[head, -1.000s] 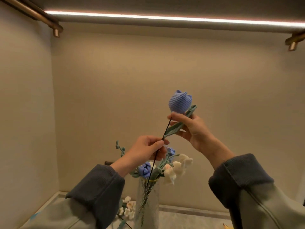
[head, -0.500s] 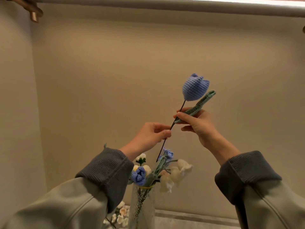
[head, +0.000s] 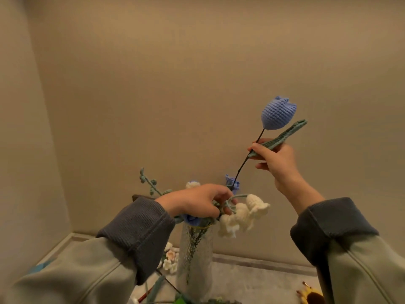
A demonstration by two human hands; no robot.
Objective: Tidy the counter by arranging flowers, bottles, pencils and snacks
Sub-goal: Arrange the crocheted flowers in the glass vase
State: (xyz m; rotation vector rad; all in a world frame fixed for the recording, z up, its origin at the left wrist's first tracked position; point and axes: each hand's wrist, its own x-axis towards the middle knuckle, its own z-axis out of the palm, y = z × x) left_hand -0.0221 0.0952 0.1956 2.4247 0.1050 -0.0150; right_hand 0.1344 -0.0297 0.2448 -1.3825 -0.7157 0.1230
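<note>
A blue crocheted tulip on a thin dark stem with a green knitted leaf is held up in the air. My right hand pinches its stem and leaf just below the bloom. The stem's lower end reaches down to my left hand, whose fingers are curled among the stems at the mouth of a tall clear glass vase. The vase holds white bell flowers, small blue blooms and a green sprig. Whether the tulip's tip is inside the vase is hidden by my left hand.
More crocheted flowers lie on the grey counter behind the vase. A yellow object sits at the bottom right, pencil-like sticks at the bottom centre. Beige walls close the back and left.
Both hands have lowered in view. My left hand dropped from mid-stem to the flowers at the vase mouth, and the tulip's lower end came down with it.
</note>
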